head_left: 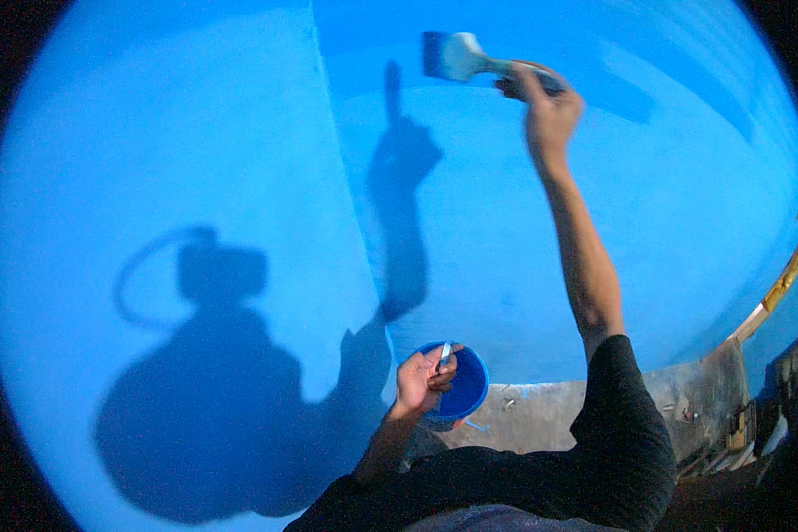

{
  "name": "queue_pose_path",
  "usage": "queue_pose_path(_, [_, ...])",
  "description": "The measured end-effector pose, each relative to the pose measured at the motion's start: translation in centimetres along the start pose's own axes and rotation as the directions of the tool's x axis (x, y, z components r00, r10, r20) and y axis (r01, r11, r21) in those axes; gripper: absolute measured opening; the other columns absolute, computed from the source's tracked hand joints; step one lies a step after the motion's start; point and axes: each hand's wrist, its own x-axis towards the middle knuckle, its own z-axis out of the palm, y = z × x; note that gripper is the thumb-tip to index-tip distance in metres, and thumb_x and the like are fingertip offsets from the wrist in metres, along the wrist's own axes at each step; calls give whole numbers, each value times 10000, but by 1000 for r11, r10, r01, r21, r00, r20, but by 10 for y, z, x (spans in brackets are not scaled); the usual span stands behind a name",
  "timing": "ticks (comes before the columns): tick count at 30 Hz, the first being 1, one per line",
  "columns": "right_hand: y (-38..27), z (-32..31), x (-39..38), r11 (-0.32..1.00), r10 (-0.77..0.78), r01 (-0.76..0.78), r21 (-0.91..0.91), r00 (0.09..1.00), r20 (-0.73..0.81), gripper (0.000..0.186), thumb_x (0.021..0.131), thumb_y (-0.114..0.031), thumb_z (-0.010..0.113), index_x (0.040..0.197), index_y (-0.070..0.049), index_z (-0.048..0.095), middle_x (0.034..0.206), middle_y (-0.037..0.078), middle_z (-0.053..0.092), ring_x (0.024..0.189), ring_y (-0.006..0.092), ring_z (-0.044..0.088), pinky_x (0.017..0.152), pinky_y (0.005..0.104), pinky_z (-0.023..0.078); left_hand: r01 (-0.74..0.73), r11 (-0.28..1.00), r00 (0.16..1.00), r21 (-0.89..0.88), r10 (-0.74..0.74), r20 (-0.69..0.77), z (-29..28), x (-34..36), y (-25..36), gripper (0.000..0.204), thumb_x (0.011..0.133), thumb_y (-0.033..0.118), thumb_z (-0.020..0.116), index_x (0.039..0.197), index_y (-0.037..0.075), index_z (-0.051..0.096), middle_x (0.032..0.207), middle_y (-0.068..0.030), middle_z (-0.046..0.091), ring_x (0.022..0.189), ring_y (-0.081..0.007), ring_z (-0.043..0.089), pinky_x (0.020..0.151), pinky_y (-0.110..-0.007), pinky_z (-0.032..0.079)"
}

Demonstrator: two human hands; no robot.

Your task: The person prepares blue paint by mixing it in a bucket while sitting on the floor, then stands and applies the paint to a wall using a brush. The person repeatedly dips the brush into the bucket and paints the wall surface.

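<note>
two hands at work before a bright blue wall (505, 222): your right hand (553, 115), at the upper right of center, closes its fingers around the handle of a wide paintbrush (461, 56), its dark blue bristles pointing left near the frame's top edge. whether they touch the wall cannot be told. your left hand (421, 381), at lower center, curls around a pale narrow piece (445, 354) over a round blue bucket (482, 390). any lettering on brush or bucket is too blurred or small to read.
</note>
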Motion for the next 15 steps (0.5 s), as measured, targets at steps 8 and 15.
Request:
queue_pose_path(8, [54,125,-4,982,125,-133,132,990,72,189,873,-133,671,900,53,700,790,131,701,685,191,696,616,291,568,-12,994,961,-106,-18,-277,19,-1,10,684,722,255,480,1319,-66,391,810,-39,456,564,-101,338,504,-237,287])
queue_pose_path(15, [87,99,-23,980,47,-34,-196,997,60,206,853,-204,671,877,-7,728,769,115,715,675,182,690,626,306,543,-9,993,967,-114,-20,-254,-5,1,4,682,721,275,472,1316,-53,411,811,-29,456,572,-94,329,514,-237,271])
